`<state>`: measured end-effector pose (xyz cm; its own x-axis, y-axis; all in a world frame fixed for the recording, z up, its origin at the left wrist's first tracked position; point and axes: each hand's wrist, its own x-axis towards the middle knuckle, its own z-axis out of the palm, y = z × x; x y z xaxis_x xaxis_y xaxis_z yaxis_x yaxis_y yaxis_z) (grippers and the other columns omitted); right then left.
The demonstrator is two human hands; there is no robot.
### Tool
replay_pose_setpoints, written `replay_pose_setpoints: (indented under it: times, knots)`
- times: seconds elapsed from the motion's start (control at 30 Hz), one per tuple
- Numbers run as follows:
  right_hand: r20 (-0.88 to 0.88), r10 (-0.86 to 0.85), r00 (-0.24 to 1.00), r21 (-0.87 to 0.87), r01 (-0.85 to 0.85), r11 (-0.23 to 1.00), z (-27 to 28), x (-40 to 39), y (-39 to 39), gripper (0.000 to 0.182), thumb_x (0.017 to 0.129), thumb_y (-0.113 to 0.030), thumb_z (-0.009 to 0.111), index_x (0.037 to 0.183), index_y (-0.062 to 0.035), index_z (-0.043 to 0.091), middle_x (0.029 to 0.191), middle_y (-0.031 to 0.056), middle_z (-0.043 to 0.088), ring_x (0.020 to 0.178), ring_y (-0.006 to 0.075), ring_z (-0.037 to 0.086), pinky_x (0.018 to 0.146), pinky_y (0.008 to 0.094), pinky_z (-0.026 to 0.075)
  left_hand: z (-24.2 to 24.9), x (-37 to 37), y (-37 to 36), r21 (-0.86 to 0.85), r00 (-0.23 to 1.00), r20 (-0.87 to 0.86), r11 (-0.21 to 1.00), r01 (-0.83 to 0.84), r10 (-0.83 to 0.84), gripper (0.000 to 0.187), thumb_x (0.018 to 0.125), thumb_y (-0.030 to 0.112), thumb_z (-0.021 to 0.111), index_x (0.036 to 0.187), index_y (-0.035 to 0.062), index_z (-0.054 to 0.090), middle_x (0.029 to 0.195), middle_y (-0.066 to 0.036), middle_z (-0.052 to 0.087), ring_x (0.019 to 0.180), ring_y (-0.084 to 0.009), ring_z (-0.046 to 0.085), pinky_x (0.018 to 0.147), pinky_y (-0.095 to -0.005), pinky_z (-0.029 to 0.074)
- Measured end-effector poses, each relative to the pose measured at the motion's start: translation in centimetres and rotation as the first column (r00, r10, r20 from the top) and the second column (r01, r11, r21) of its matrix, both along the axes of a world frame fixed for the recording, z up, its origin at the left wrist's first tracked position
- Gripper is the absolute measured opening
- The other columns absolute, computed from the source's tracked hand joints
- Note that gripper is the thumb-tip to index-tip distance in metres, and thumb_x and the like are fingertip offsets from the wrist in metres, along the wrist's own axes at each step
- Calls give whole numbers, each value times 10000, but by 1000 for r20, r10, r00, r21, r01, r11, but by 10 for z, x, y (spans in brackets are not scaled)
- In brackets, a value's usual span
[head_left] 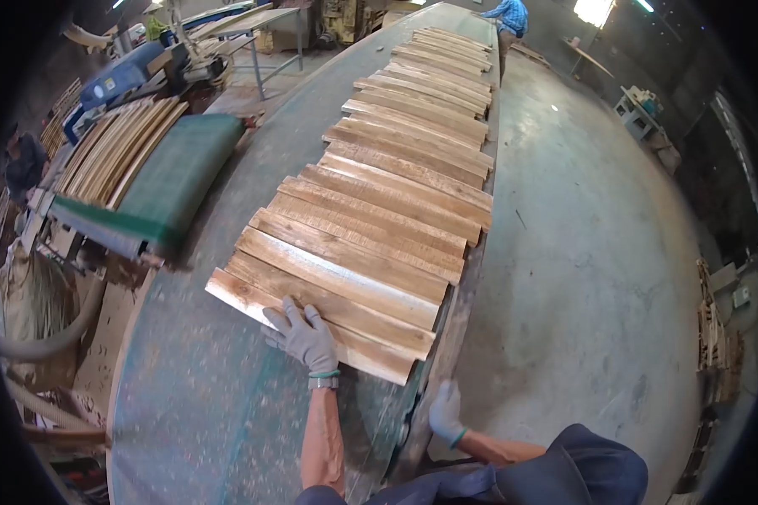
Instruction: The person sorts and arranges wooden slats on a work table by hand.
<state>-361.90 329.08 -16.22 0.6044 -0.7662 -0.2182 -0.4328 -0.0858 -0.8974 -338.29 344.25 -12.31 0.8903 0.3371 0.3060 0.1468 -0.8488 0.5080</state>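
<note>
Nearest plank [362,353]: long axis ten-to-four o'clock; left hand [308,341] nearer, fingers spread atop; right hand [446,412] past four-o'clock end, finger state cannot be told.

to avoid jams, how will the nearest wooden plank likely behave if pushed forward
The nearest plank shows wood grain, so probably stiff. Lying flat, it should slide, not roll. It may nudge the next plank, close beside it.

The boards [370,206] lie in a long row on the big table [219,379]. Other planks [120,156] sit on a smaller table [181,172] to the left.
</note>
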Motion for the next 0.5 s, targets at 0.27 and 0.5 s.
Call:
replay_pose_setpoints:
  times: [0.27,0.5]
  knots:
    - [61,534,844,90,-537,839,-59,-142,70,460,1036,-396,385,1208,-6,557,1083,153,620,980,306,567,891,396,454,12,-12,-9,-53,997,-81,999,-1,-4,484,978,438,478,1414,230,515,1589,-203,240,1395,-569,206,1125,-689,122]
    - [178,-90,980,536,-20,844,-56,9,-99,681,1033,-553,356,1455,-20,408,1373,137,519,1186,235,523,986,352,439,0,-5,-6,-68,999,17,997,-37,38,463,968,424,509,1392,239,528,1576,-207,247,1405,-556,207,1126,-691,120]
